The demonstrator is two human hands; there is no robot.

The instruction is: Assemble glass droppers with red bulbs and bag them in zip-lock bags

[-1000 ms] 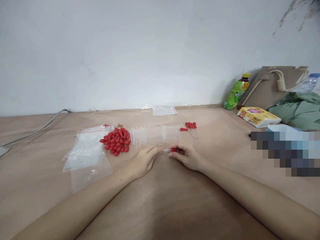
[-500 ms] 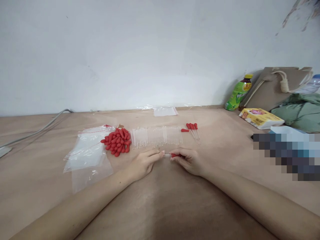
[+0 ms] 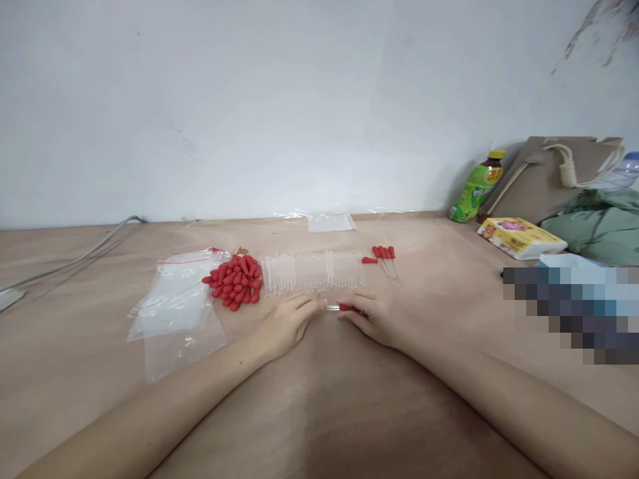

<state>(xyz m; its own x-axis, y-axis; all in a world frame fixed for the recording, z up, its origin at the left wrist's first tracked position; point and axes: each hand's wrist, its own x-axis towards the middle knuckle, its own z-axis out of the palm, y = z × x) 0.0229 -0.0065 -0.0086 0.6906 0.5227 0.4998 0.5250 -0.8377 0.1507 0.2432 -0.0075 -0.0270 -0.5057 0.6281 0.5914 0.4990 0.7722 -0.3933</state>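
Between my hands lies a clear glass dropper tube, level and close above the brown tabletop. My left hand pinches its left part with the fingertips. At its right end, my right hand is closed on a red rubber bulb, which meets the tube. A row of clear dropper tubes lies just beyond my hands. Left of that row is a heap of red rubber bulbs. Several droppers with red bulbs lie to the right, beside a single loose red bulb.
Clear zip bags lie at the left, another small bag near the wall. A grey cable runs along the far left. At the right stand a green bottle, a yellow tissue pack and a grey-brown bag.
The red bulb and my right hand have shifted slightly left, and less of the tube shows between my hands. My left hand keeps nearly the same place.
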